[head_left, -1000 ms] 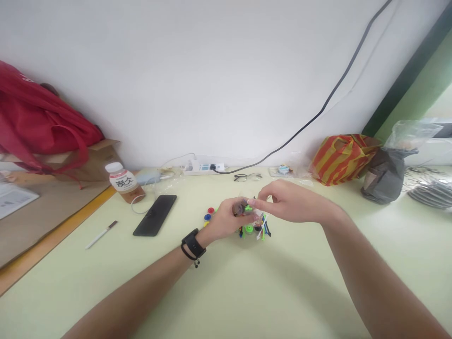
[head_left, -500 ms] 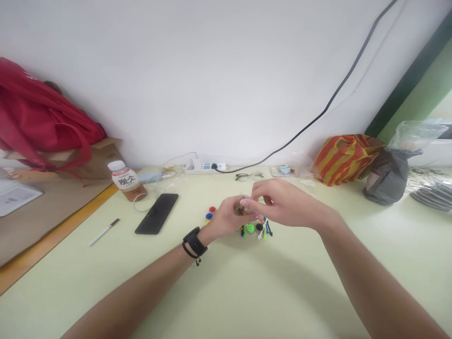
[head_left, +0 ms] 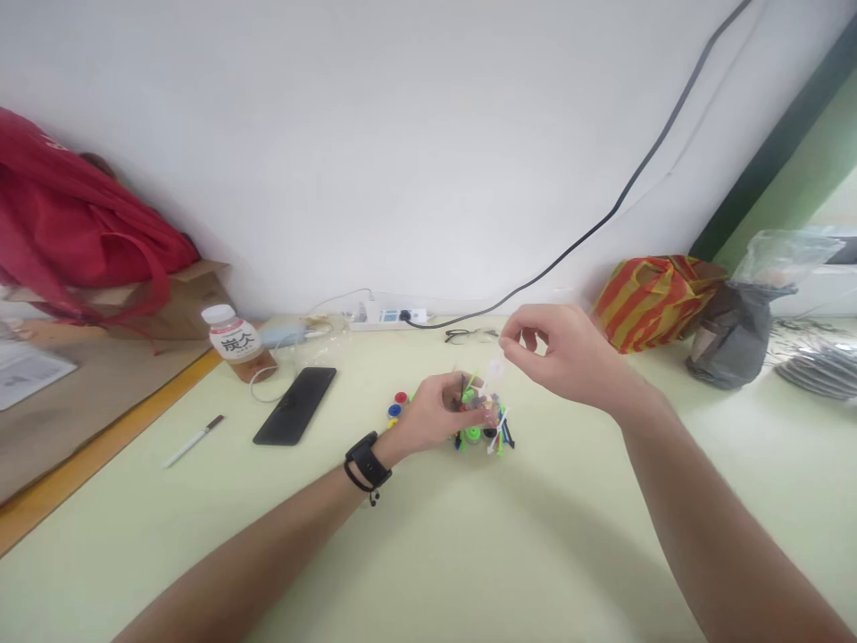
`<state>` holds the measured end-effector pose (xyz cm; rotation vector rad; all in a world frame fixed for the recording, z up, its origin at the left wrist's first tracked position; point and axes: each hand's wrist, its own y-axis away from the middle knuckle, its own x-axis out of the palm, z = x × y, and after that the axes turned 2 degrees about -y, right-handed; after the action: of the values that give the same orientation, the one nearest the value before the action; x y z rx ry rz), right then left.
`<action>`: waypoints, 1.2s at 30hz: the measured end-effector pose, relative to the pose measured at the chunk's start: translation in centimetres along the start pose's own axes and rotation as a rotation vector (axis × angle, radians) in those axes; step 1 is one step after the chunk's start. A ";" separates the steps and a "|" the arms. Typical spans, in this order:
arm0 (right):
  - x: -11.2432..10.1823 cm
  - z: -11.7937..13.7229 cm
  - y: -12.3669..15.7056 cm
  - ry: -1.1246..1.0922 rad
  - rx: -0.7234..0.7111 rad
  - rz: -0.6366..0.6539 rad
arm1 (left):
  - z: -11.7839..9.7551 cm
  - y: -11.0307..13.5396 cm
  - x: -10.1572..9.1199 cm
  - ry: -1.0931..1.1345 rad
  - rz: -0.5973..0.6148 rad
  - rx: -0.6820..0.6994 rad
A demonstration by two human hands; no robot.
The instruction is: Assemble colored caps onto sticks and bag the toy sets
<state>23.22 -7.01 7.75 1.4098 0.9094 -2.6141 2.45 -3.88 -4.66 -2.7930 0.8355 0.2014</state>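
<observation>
My left hand is closed around a small clear plastic bag that has small coloured pieces in or around it. My right hand is raised above and to the right, thumb and forefinger pinched together. A blurred, see-through part of the bag reaches up towards these fingertips. Under and beside the left hand lie small plastic pieces: a green wheel-like disc, a white arrow-shaped piece, a red disc and a blue disc. The left palm hides some of the pieces.
Left on the table are a black phone, a pen and a drink bottle. A power strip and glasses lie along the wall. A striped bag and a grey bag stand at right.
My right hand has moved up and to the right, away from my left hand. Green and white pieces and the clear plastic between the hands now show more. My left hand stays nearly in place.
</observation>
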 end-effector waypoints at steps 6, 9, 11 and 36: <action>1.1 0.0 0.1 0.076 0.023 -0.028 | -0.7 0.4 0.2 -0.329 -0.099 0.059; 1.5 0.5 0.1 0.097 0.004 0.029 | -1.0 0.6 0.3 -0.456 -0.125 0.094; 1.5 1.1 0.2 0.075 -0.041 0.103 | -1.1 0.6 0.4 -0.467 -0.139 0.095; 3.5 -0.2 7.0 -0.452 -0.298 -0.172 | -1.3 7.8 1.6 0.109 -0.001 -0.125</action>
<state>23.39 -11.87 1.60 0.6608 1.3156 -2.5977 -0.44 -11.39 -5.02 -2.9439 0.8742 0.1051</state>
